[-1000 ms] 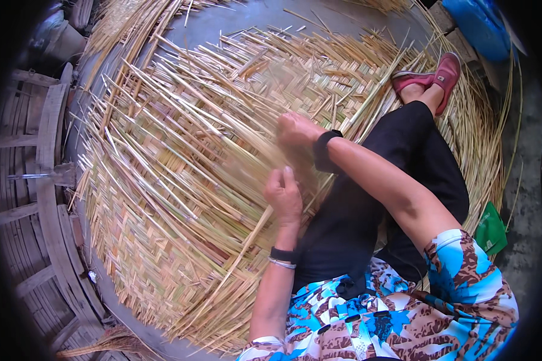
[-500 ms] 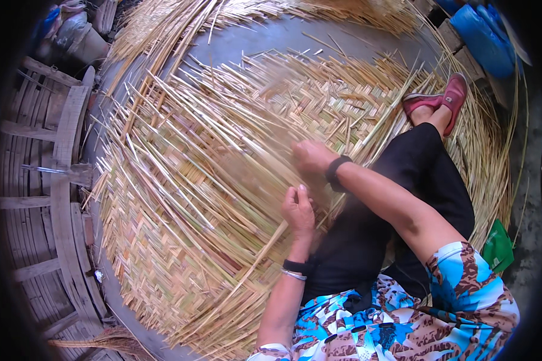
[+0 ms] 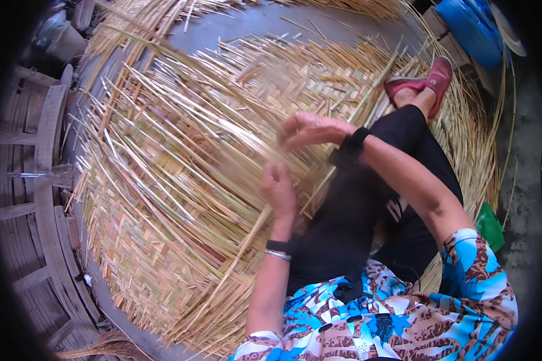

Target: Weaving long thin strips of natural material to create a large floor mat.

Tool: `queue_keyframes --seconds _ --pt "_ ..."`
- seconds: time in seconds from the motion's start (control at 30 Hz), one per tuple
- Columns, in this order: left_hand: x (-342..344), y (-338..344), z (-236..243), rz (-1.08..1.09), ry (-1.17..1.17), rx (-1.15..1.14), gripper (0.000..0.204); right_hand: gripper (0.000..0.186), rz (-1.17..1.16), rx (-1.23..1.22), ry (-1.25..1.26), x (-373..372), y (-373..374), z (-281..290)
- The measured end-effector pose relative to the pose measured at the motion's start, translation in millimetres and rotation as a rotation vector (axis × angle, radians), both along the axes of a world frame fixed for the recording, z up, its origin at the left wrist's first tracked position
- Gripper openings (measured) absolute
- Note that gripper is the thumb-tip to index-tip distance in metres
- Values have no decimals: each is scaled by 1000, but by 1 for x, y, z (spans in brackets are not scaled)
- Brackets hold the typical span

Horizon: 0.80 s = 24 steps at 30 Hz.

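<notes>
A large woven mat (image 3: 138, 256) of pale reed strips spreads in front of me, its herringbone weave showing at the near left and far right. Many loose reed strips (image 3: 162, 144) lie slantwise across its middle. Over the mat's right part, my right hand (image 3: 316, 129) has its fingers bent round the end of a long reed strip (image 3: 217, 78), which runs blurred toward the far left. Just nearer and to the left is my left hand (image 3: 278, 191), fingers curled and partly smeared by motion. Whatever it may hold is not clear.
My crossed legs (image 3: 415, 144) and red shoes (image 3: 436, 81) rest on the mat's right side. Wooden slatted frame (image 3: 45, 180) stands along the left. A straw broom (image 3: 111, 346) lies at the near left. Blue bag (image 3: 473, 30) sits far right, with a green packet (image 3: 489, 227) nearer.
My right hand has moved away from me and slightly right, its fingers now stretching more to the left with a strip. The left hand stays low over the mat. The whole view has shifted slightly.
</notes>
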State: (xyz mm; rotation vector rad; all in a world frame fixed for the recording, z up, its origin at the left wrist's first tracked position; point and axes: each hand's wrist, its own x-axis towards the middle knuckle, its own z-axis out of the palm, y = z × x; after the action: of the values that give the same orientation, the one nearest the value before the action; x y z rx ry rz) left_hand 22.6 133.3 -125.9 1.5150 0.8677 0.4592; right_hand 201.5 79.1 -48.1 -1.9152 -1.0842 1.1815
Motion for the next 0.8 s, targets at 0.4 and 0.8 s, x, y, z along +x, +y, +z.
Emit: queue_keyframes --seconds 0.4,0.8 --pt "28 28 -18 -624 108 507 23 23 15 284 -142 -13 -12 23" --pt "-108 76 -1 -301 328 596 11 18 269 -355 -785 49 -25 -31"
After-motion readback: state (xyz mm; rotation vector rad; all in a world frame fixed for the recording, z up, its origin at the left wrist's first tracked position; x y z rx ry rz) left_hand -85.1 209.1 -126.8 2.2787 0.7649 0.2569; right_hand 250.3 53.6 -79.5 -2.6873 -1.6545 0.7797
